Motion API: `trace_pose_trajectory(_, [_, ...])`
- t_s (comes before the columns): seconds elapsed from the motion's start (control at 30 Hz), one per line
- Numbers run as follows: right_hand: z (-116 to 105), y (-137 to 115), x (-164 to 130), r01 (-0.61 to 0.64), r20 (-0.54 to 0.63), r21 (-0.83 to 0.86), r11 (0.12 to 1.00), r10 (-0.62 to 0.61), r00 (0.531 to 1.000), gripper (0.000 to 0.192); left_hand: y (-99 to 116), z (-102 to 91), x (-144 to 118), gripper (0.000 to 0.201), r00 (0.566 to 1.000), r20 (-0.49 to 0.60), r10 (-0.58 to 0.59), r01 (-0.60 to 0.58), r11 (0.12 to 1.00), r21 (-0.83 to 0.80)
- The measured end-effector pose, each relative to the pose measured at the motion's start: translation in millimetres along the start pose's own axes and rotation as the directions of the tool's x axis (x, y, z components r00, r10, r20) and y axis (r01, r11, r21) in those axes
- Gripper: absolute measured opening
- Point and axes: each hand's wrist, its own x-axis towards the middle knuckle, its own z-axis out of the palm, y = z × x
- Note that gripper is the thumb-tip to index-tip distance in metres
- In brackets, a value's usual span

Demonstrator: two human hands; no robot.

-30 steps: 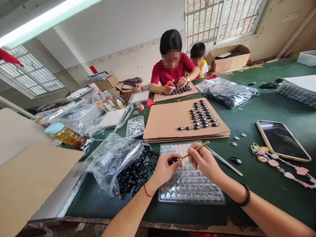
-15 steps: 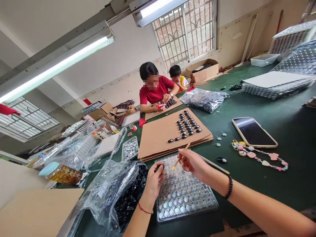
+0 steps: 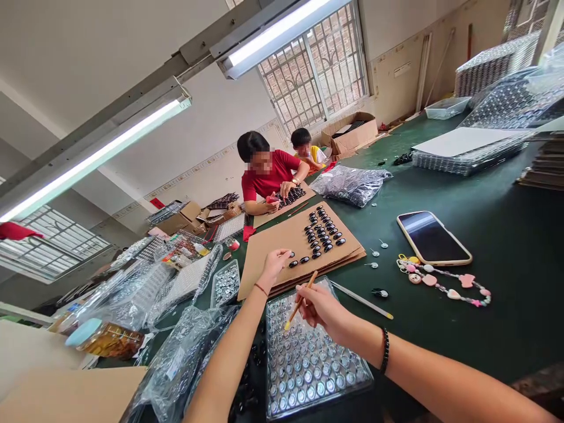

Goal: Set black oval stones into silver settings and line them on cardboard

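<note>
While the left hand (image 3: 275, 262) pinched a small glossy black oval piece (image 3: 291, 254) onto the brown cardboard sheet (image 3: 273, 249) at frame centre, the right hand (image 3: 318, 305) gripped a thin wooden stick (image 3: 301, 299) over the clear blister tray (image 3: 308, 364) below.

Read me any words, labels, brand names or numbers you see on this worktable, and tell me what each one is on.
None can be read.
White label on the plastic bag of black pieces: print too blurred to read.
Jar with the pale blue lid: no label legible.
Phone: screen dark, no text.
Small packets at the far left: colours only, too small to read.
Cardboard sheet: no print visible.
</note>
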Motion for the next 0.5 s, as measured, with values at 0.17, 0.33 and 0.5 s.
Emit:
trace_pose_trajectory(0.17, [-6.0,-5.3,9.1,0.034,-0.052,0.003,0.999,-0.034,0.998,0.023,-0.3,27.1,39.4,0.017,0.995,0.047,0.085,-0.092,0.979,0.181])
trace_pose_trajectory(0.33, [-8.2,1.3,14.5,0.033,-0.043,0.012,0.999,-0.033,0.999,0.022,-4.8,31.1,43.2,0.015,0.995,0.074,0.068,-0.089,0.936,0.342])
trace_pose_trajectory(0.5, [-7.0,3.1,14.3,0.037,-0.033,0.013,0.999,-0.037,0.999,0.022,0.4,33.3,39.0,0.008,0.997,0.058,0.047,-0.063,0.943,0.327])
